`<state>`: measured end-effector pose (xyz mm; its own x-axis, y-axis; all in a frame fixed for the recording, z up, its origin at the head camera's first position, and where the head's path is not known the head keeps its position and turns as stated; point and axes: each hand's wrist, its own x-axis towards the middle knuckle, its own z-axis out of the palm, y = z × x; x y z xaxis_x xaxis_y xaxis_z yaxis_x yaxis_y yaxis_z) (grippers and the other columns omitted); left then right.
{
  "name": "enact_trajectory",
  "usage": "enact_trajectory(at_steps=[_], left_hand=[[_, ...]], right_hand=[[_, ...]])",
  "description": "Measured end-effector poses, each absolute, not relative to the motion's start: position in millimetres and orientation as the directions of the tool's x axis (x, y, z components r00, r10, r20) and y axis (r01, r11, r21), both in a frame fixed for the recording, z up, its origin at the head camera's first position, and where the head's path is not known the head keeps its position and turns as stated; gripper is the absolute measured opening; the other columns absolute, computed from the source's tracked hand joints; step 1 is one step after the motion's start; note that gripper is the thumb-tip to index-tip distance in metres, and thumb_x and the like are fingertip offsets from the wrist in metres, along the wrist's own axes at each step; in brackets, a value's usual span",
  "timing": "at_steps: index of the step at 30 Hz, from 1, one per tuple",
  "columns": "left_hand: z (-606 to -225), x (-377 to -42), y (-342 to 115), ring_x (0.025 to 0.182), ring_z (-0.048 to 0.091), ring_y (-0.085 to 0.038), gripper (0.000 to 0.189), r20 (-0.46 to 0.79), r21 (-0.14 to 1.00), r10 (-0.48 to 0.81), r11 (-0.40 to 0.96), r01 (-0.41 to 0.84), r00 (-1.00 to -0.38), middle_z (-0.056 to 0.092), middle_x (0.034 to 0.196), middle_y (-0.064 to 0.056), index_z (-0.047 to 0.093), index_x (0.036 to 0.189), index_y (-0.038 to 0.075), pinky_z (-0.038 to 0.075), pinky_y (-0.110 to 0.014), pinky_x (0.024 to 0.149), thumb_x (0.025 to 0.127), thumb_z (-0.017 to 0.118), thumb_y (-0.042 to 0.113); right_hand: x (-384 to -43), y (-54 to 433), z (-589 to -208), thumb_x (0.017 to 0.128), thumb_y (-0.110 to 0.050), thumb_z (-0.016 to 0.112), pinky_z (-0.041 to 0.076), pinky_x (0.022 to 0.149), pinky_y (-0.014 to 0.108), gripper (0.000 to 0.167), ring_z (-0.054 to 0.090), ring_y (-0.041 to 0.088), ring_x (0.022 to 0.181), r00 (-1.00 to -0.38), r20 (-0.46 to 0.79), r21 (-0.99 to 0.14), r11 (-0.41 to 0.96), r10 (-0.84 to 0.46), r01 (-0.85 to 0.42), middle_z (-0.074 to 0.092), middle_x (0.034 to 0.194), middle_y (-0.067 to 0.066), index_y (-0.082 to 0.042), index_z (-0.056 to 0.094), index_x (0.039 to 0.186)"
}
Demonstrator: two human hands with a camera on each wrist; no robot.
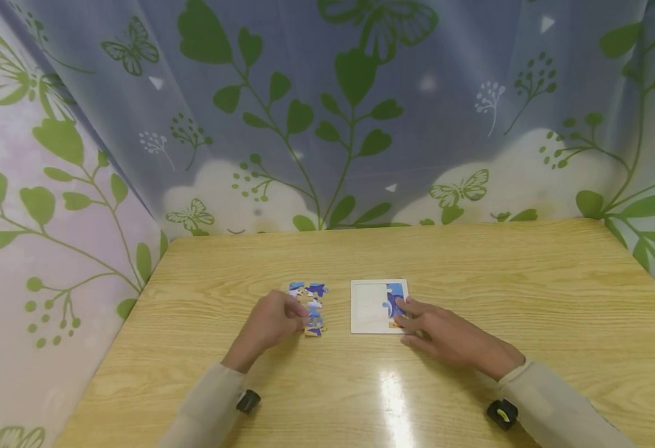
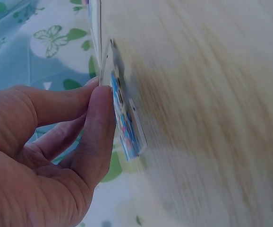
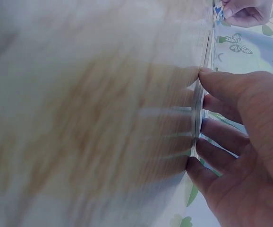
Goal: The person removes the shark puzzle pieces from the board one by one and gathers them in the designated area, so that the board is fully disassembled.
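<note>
Loose jigsaw pieces (image 1: pixel 315 305), blue, white and yellow, lie in an uneven upright cluster left of the puzzle frame. My left hand (image 1: pixel 274 320) is at the cluster's left side. In the left wrist view, its thumb and index finger pinch a thin jigsaw piece (image 2: pixel 106 64) seen edge-on, beside the other pieces (image 2: pixel 128 135). The white square puzzle frame (image 1: pixel 369 333) has joined blue pieces (image 1: pixel 395 292) along its right side; the left part shows bare white. Resting on the frame's right edge, my right hand (image 1: pixel 445 333) has its fingers spread, partly covering those pieces.
Both things lie on a wood-grain table (image 1: pixel 238 261). A patterned curtain (image 1: pixel 282 124) with leaves and butterflies hangs behind the table's back edge, and more of it stands at the sides. Each sleeve carries a small black device (image 1: pixel 502 414).
</note>
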<state>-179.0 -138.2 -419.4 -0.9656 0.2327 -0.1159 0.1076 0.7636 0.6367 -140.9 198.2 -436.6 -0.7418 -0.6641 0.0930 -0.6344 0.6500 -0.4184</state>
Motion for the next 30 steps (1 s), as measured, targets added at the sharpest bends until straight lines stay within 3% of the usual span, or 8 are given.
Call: enact_trajectory(at_steps=[3,9,20,30], left_hand=[[-419.9,-178.7,-139.7,0.075,0.061,-0.011,0.008,-0.092,0.606,0.223,0.786,0.123,-0.971,0.072,0.089,0.002,0.077,0.077,0.012,0.052,-0.031,0.071,0.08,0.082,0.006],[-421.0,-178.0,-140.3,0.068,0.06,-0.008,0.01,-0.075,0.595,0.236,0.791,0.146,-0.969,0.071,0.076,0.005,0.076,0.075,0.011,0.051,-0.031,0.071,0.081,0.082,0.006],[-419.7,-176.7,-139.7,0.072,0.062,-0.01,0.01,-0.043,0.579,0.254,0.794,0.184,-0.966,0.072,0.081,0.004,0.076,0.074,0.01,0.051,-0.034,0.072,0.08,0.084,0.006],[-414.7,-185.3,-119.9,0.068,0.063,-0.009,0.008,-0.016,0.583,0.317,0.774,0.249,-0.948,0.071,0.074,0.004,0.076,0.078,0.009,0.054,-0.031,0.066,0.082,0.083,0.008]], right_hand=[[-140.8,198.2,-436.4,0.101,-0.019,0.064,0.041,0.105,0.056,0.04,0.042,0.049,0.137,-0.745,0.091,-0.422,0.652,-0.661,-0.63,0.042,0.15,0.029,0.007,0.061,0.131],[-140.4,198.4,-436.5,0.101,-0.018,0.064,0.041,0.105,0.056,0.04,0.042,0.049,0.136,-0.744,0.093,-0.433,0.646,-0.662,-0.628,0.042,0.15,0.029,0.008,0.061,0.131],[-139.9,198.7,-436.6,0.101,-0.018,0.064,0.04,0.106,0.056,0.039,0.042,0.049,0.136,-0.743,0.098,-0.433,0.644,-0.662,-0.63,0.042,0.149,0.03,0.008,0.061,0.131],[-139.7,198.6,-436.5,0.101,-0.018,0.064,0.04,0.106,0.056,0.04,0.042,0.049,0.136,-0.741,0.101,-0.434,0.641,-0.664,-0.633,0.042,0.15,0.03,0.009,0.06,0.131]])
